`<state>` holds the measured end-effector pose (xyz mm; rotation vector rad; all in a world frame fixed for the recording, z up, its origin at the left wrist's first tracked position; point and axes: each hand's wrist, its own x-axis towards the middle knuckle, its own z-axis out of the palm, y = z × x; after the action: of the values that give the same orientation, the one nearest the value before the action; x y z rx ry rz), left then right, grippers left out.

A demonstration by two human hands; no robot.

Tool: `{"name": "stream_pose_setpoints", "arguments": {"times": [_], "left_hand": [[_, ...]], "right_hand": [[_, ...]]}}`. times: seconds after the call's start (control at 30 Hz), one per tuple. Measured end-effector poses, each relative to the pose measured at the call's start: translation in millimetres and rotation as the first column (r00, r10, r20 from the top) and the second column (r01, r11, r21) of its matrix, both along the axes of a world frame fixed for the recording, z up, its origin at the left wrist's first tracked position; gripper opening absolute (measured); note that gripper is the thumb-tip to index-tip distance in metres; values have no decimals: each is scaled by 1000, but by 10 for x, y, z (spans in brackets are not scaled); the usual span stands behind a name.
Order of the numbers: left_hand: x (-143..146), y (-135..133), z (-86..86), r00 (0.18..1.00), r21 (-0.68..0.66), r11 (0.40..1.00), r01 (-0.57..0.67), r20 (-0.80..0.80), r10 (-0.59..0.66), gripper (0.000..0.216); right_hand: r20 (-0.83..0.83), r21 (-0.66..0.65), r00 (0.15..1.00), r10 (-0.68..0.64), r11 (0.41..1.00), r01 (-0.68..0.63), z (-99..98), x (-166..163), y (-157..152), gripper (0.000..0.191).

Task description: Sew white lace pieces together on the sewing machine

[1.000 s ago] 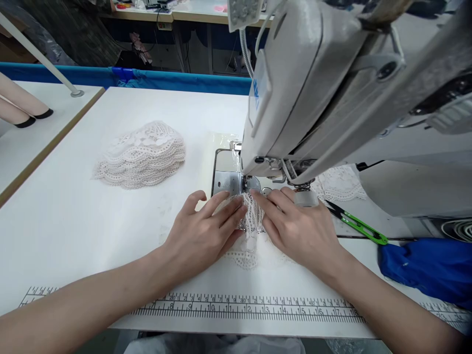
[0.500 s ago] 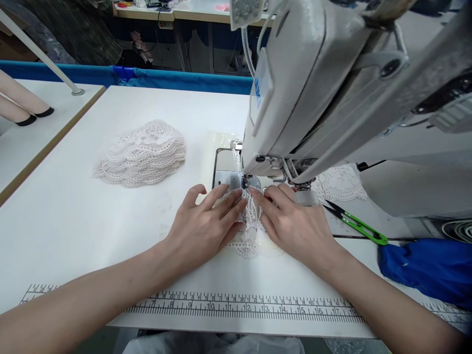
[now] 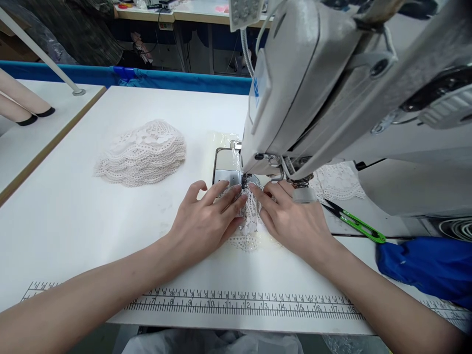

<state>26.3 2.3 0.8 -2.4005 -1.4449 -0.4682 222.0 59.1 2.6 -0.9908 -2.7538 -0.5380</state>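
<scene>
A gathered piece of white lace [image 3: 251, 216] lies under the needle area of the sewing machine [image 3: 245, 181], its scalloped edge fanning out on the near side. My left hand [image 3: 206, 214] rests palm down on the lace's left side, fingers spread and fingertips pressing on it close to the presser foot. On the other side my right hand [image 3: 293, 216] has its index finger stretched to the lace beside the foot. The thumb is against the lace and the remaining fingers are curled. The needle tip is too small to make out.
A stack of lace pieces [image 3: 142, 155] lies on the white table at left. Right of the machine are more lace [image 3: 337, 182], green-handled thread snips [image 3: 356, 222] and blue cloth [image 3: 424, 270]. A printed ruler [image 3: 247, 305] runs along the near edge.
The lace has slid slightly away from me under the machine, so less of its scalloped edge shows on the near side. Both hands keep nearly the same place and pose.
</scene>
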Motion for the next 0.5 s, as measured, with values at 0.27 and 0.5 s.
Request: {"name": "stream_pose_setpoints", "arguments": {"times": [0.27, 0.5], "left_hand": [[3, -4, 1, 1000, -1, 1000, -2, 27, 2, 27], [-15, 18, -17, 999, -22, 1000, -2, 53, 3, 28]], "right_hand": [[-15, 0, 1000, -12, 1000, 12, 1, 3, 0, 39], [-22, 1, 999, -41, 999, 41, -19, 1, 15, 39]]}}
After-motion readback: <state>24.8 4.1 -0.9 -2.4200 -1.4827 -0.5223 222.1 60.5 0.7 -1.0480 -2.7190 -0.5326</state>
